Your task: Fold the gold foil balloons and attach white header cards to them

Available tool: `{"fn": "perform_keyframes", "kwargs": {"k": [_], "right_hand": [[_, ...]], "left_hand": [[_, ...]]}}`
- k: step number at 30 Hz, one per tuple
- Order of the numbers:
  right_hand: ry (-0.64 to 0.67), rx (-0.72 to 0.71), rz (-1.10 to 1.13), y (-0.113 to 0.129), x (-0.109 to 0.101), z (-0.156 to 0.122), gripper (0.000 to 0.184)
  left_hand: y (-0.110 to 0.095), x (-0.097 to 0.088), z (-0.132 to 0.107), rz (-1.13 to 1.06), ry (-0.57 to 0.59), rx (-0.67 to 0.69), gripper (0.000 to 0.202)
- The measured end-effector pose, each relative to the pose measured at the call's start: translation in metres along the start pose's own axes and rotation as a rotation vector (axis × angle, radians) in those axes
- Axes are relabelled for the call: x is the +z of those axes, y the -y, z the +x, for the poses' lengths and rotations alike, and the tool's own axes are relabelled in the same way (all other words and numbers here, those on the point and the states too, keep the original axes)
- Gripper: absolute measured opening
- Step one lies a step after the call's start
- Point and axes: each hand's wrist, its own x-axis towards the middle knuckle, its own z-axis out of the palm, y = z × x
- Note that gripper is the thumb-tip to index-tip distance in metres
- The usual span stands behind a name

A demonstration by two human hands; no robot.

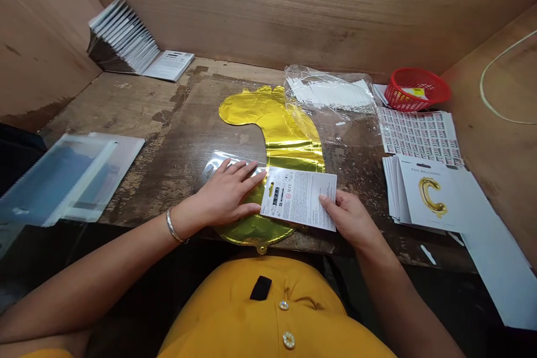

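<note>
A gold foil balloon [285, 134] lies flat and curved on the worn wooden table [142, 123], its lower end showing below my hands. My left hand [224, 193] rests flat, fingers apart, on a clear plastic sleeve [216, 162] over the balloon. My right hand [348, 215] grips the edge of a white printed card [297, 198] between thumb and fingers. The card lies across the balloon, touching or nearly touching my left fingertips. My hands and the card hide the balloon's middle.
A clear bag of white strips [329, 92] touches the balloon's far side. To the right are a red plastic basket [415, 89], a printed sticker sheet [419, 134] and stacked balloon cards [428, 193]. Packaged cards [123, 39] stand back left; clear sleeves [71, 176] lie left. Wooden panels surround the table.
</note>
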Motion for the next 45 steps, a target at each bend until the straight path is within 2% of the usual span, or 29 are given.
{"fn": "perform_keyframes", "kwargs": {"k": [5,9,13,16,18,20,22,23,24,26,27,29,31,33,36,39,42,45], "right_hand": [[0.000,-0.020,-0.002,0.006,0.005,0.005,0.043],[0.072,-0.006,0.029,0.010,0.008,0.009,0.041],[0.077,-0.028,0.031,0.016,0.025,0.012,0.035],[0.090,-0.061,0.089,0.020,0.038,0.014,0.035],[0.089,-0.073,0.192,0.021,0.040,0.014,0.037],[0.024,-0.094,0.337,0.019,0.038,0.012,0.040],[-0.097,-0.122,0.474,0.016,0.038,0.008,0.042],[-0.151,-0.136,0.525,0.016,0.040,0.005,0.043],[-0.182,-0.147,0.555,0.016,0.042,0.003,0.043],[-0.158,-0.165,0.552,0.017,0.049,-0.003,0.043],[-0.116,-0.174,0.530,0.018,0.051,-0.007,0.042],[-0.005,-0.177,0.467,0.019,0.051,-0.013,0.041],[0.103,-0.139,0.401,0.017,0.045,-0.019,0.035],[0.173,-0.082,0.361,0.012,0.037,-0.022,0.031],[0.146,-0.038,0.383,0.007,0.035,-0.021,0.035],[0.077,-0.020,0.429,0.011,0.045,-0.018,0.038],[0.100,0.016,0.470,0.019,0.053,-0.017,0.040],[0.181,0.055,0.467,0.022,0.054,-0.018,0.041]], "left_hand": [[-0.001,0.003,0.001,-0.023,0.007,0.013,0.073],[-0.005,0.005,-0.001,-0.025,0.047,0.002,0.080],[-0.008,0.008,0.004,-0.034,0.039,-0.009,0.082],[-0.006,0.002,0.004,-0.036,-0.011,0.028,0.083],[-0.008,-0.008,-0.002,-0.083,-0.181,0.001,0.085],[-0.016,-0.020,-0.009,-0.257,-0.528,-0.165,0.079],[-0.031,-0.028,-0.012,-0.644,-0.901,-0.416,0.063],[-0.040,-0.030,-0.011,-0.922,-0.985,-0.520,0.054],[-0.048,-0.030,-0.007,-1.220,-0.987,-0.595,0.050],[-0.062,-0.027,0.005,-1.727,-0.872,-0.659,0.050],[-0.066,-0.026,0.012,-1.891,-0.833,-0.674,0.051],[-0.069,-0.023,0.025,-2.047,-0.904,-0.713,0.053],[-0.067,-0.020,0.031,-2.080,-0.988,-0.753,0.051],[-0.068,-0.015,0.032,-2.075,-0.983,-0.773,0.048],[-0.080,-0.001,0.030,-2.051,-0.935,-0.724,0.046],[-0.095,0.014,0.031,-1.973,-0.835,-0.654,0.039],[-0.096,0.020,0.032,-1.872,-0.752,-0.609,0.036],[-0.080,0.019,0.030,-1.844,-0.866,-0.607,0.039]]}}
